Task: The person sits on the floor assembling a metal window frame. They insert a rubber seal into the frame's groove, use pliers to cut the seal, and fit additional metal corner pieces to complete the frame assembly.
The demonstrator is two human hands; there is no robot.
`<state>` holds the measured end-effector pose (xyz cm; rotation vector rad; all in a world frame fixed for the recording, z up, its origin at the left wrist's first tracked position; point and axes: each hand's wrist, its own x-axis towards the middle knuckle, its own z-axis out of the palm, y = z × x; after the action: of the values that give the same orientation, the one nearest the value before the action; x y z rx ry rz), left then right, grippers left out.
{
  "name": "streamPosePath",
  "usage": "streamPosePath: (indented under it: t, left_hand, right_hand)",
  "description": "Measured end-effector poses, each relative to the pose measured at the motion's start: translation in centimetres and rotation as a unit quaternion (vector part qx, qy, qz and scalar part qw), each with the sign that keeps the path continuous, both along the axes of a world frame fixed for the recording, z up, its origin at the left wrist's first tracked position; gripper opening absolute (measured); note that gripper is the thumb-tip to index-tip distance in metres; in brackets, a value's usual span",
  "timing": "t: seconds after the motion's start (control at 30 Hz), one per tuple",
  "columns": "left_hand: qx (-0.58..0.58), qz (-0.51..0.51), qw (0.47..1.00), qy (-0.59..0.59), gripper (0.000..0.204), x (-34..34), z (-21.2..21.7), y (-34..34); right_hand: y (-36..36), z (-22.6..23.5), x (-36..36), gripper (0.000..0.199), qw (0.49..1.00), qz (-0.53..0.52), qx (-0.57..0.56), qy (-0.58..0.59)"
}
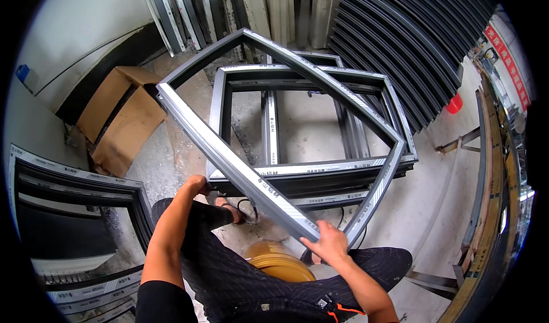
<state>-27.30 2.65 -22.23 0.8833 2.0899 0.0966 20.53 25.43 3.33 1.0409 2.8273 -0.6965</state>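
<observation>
A grey metal window frame (pixel 214 140) with printed protective film lies slantwise across a stack of similar frames. Its near corner is in my right hand (pixel 330 240), with the thumb on top and the fingers closed round the edge. Beneath it sits the lower window frame (pixel 217 102), the top one of the stack. At this frame's near left corner is my left hand (pixel 197 184), closed against the edge; its fingertips are mostly hidden. Through the openings, more frame bars (pixel 271 128) and the floor show.
Between my legs is a yellow round seat or drum (pixel 278 260). More window frames (pixel 86 177) stand at the left, below a torn cardboard box (pixel 128 123). Dark profiles (pixel 394 42) are piled at the back right. A long rack (pixel 486 208) runs along the right.
</observation>
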Motion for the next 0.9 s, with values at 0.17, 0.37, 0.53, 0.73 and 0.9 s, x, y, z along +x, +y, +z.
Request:
streamPosePath:
  t: [0.17,0.37,0.53,0.73,0.9]
  left_hand:
    - [-0.037,-0.063,0.995,0.063,0.031,1.6,2.0,2.5]
    - [0.031,0.218,0.974,-0.057,0.014,0.1,-2.2,-0.7]
    - [0.038,0.423,0.892,-0.156,0.020,3.6,2.1,3.4]
    - [0.018,0.345,0.934,-0.086,0.029,6.6,9.3,3.6]
    - [0.079,0.515,0.843,-0.132,0.026,6.7,7.6,2.7]
  right_hand:
    - [-2.8,0.8,-5.3,0.053,0.998,-0.036,-0.058,-0.015]
    - [-4.8,1.6,-11.7,0.053,0.991,-0.036,-0.126,0.016]
    - [-4.5,0.9,-11.1,0.054,0.989,-0.070,-0.131,0.019]
    - [-4.5,2.3,-10.7,0.052,0.992,-0.061,-0.106,0.028]
    - [-4.2,2.7,-10.3,0.049,0.992,-0.048,-0.110,0.033]
